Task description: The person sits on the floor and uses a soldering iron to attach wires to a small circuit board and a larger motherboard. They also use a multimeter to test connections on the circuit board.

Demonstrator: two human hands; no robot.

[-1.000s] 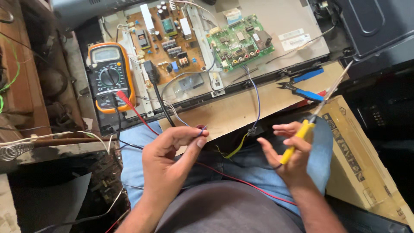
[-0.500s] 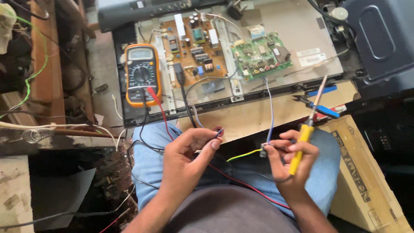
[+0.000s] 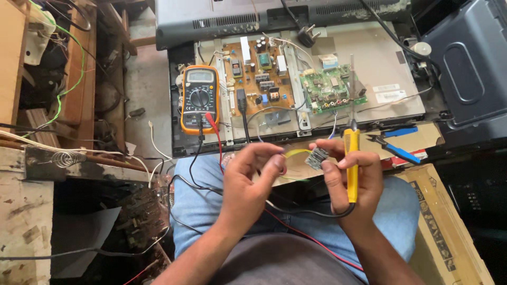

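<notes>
My right hand (image 3: 351,177) grips a yellow-handled soldering iron (image 3: 351,164) upright, its tip pointing away, while thumb and fingertips pinch a small grey circuit board (image 3: 317,157). A yellow wire (image 3: 296,152) runs from that board toward my left hand (image 3: 252,177), whose fingers are curled and pinched on wire ends just left of the board. Both hands hover over my lap in blue jeans. Red and black test leads (image 3: 215,138) trail from the orange multimeter (image 3: 200,98) past my left hand.
An opened flat television (image 3: 391,74) lies ahead with a brown power board (image 3: 259,79) and a green main board (image 3: 330,88) exposed. Blue-handled pliers (image 3: 396,150) rest on cardboard at the right. A dark plastic back cover (image 3: 465,63) sits far right; cluttered wooden shelves with wires stand left.
My hands have come closer together and risen toward the camera. The right hand now pinches the small board with the soldering iron held upright. The view has shifted, moving the television rightward in frame.
</notes>
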